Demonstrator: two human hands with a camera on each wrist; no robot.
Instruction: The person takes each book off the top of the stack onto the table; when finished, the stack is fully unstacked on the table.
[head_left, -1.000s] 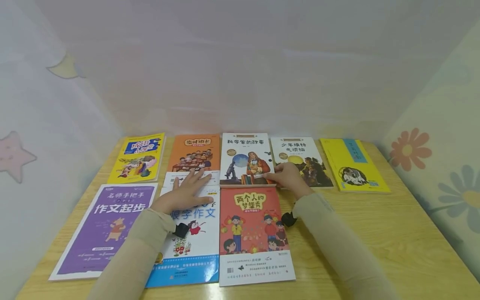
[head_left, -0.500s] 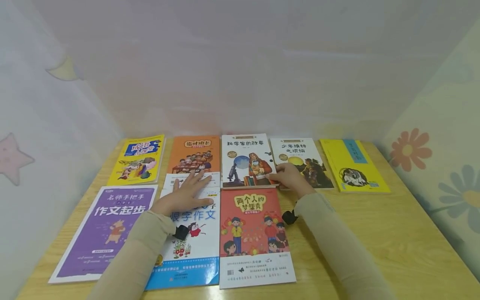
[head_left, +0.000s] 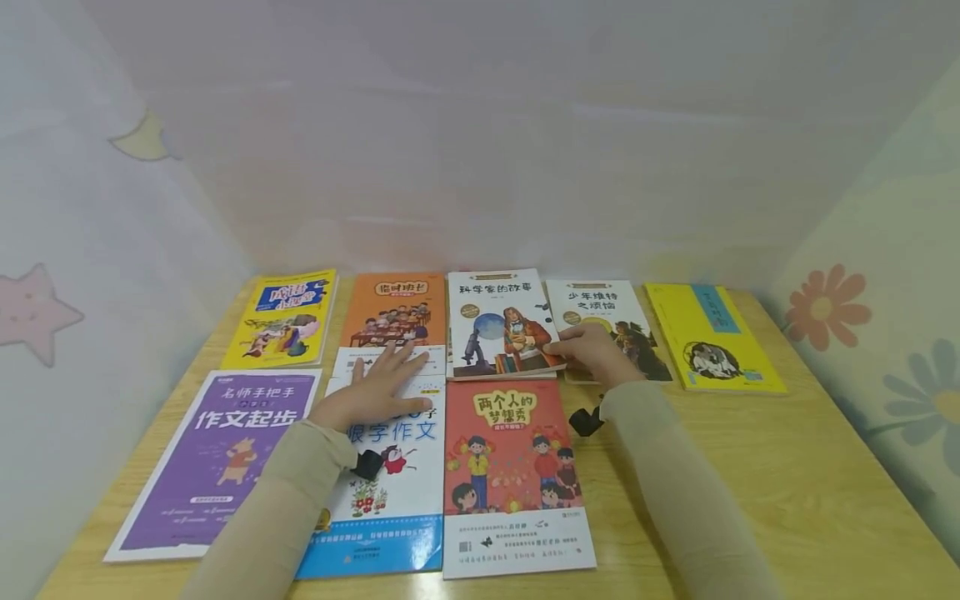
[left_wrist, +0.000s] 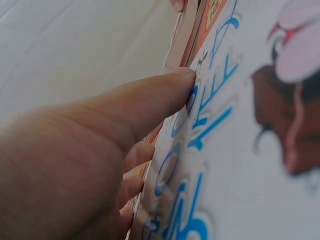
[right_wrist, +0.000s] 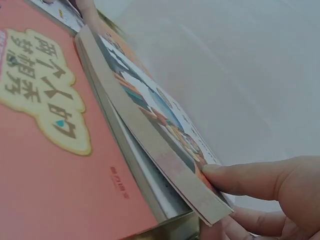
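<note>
Wooden table (head_left: 810,467) carries two rows of books. Left hand (head_left: 375,392) lies flat, fingers straight and spread, on the white-and-blue book (head_left: 390,475) in the near row; purple book (head_left: 217,450) just left of it. Right hand (head_left: 596,354) pinches the near right corner of the scientist book (head_left: 498,321), middle of the far row, thumb on top, lifting that part of the cover off the pages. Red book (head_left: 513,467) lies just below it.

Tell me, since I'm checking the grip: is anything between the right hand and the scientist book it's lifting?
Nothing visible. The right hand pinches the scientist book directly at its near right corner, thumb on the cover, the corner raised off another book beneath it.
</note>
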